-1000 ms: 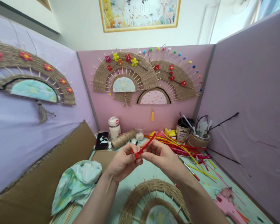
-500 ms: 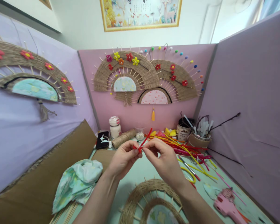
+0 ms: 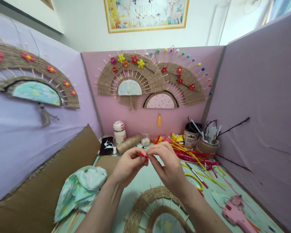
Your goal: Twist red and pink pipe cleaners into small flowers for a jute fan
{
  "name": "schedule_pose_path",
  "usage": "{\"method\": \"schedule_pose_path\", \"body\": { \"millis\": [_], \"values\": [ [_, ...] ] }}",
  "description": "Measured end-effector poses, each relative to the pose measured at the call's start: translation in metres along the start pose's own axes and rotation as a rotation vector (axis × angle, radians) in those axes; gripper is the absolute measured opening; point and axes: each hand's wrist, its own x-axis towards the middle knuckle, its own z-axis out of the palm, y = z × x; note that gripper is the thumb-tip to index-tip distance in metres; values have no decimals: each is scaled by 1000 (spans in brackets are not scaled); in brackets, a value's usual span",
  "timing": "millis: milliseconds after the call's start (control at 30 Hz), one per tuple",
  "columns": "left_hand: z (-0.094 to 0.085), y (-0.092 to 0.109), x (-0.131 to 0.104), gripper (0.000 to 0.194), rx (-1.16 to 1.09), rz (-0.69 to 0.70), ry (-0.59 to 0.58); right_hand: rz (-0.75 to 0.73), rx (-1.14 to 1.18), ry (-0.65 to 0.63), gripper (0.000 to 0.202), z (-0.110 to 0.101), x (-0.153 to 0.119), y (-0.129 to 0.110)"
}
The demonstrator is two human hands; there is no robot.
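Note:
Between the fingertips of both hands is a small bent red pipe cleaner point(image 3: 144, 156). My left hand point(image 3: 128, 165) pinches it from the left, its thumb and index finger closed on it. From the right, my right hand point(image 3: 165, 164) pinches at its edge, and those fingers partly cover it. Below both wrists a half-round woven twine fan point(image 3: 141, 204) with thin sticks and a flowered cloth centre lies on the table. Loose red and yellow pipe cleaners point(image 3: 192, 153) lie behind my right hand.
A crumpled green cloth point(image 3: 81, 187) and a cardboard sheet point(image 3: 50, 168) are at left. Behind stand a twine spool point(image 3: 129, 144), a white bottle point(image 3: 119, 133) and pots holding twigs point(image 3: 207, 146). A pink glue gun point(image 3: 236, 212) and a pen point(image 3: 196, 174) lie at right.
The red end that stuck up between my hands no longer stands there. My right hand has shifted slightly up and left, closer to my left fingertips. My left hand stays nearly in place.

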Motion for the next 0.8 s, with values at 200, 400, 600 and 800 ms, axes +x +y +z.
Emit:
{"method": "schedule_pose_path", "body": {
  "millis": [200,400,600,800],
  "values": [
    [6,0,1,9,94,146,60,147,41,42,9,5,-2,-3],
    [6,3,1,5,378,277,48,584,418,-27,10,3,3,-3],
    [4,11,-4,10,619,372,-24,923,925,-176,12,-2,7,1],
    [2,13,-5,9,609,256,-145,1028,1141,-292,7,-3,3,9]
  ]
}}
